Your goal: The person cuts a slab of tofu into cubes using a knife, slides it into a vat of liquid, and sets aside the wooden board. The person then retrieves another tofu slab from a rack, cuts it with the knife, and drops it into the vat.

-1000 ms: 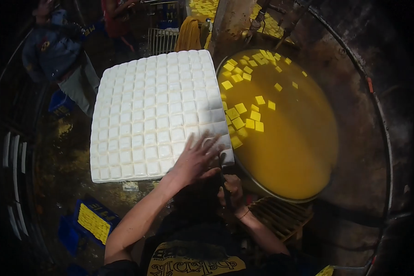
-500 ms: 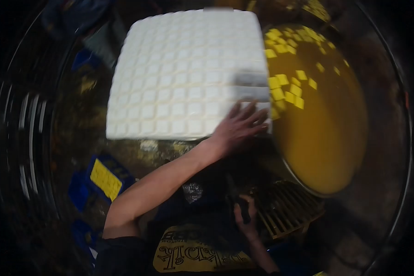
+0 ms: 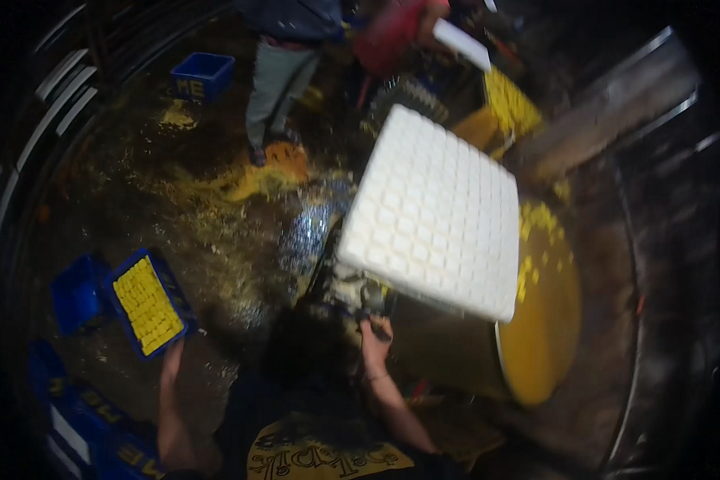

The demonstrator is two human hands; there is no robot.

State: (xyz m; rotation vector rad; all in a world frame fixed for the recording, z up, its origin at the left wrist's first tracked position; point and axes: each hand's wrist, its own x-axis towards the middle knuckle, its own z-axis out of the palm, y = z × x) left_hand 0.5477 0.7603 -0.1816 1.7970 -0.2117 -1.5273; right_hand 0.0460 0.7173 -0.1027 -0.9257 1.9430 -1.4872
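Observation:
My left hand (image 3: 174, 350) is at the near edge of a blue crate (image 3: 186, 314) packed with rows of yellow blocks (image 3: 146, 306); its fingers are too hidden and blurred to make out. My right hand (image 3: 374, 334) is closed round a dark-handled tool (image 3: 380, 328), just below the near edge of a large white slab (image 3: 440, 216). Grooves mark the slab into small squares. To its right stands a round vat (image 3: 540, 320) of orange-yellow liquid, with yellow pieces (image 3: 540, 224) floating toward its far side.
One person (image 3: 284, 80) stands on the wet floor ahead, and another in red (image 3: 388, 40) is beyond, near a white board (image 3: 462, 44). Blue crates sit at the upper left (image 3: 202, 76), at the left (image 3: 76, 294) and at the lower left (image 3: 108, 424).
The view has swung left, showing more floor and crates. My left hand has left the white slab and moved left to the filled blue crate. My right hand still holds the dark tool.

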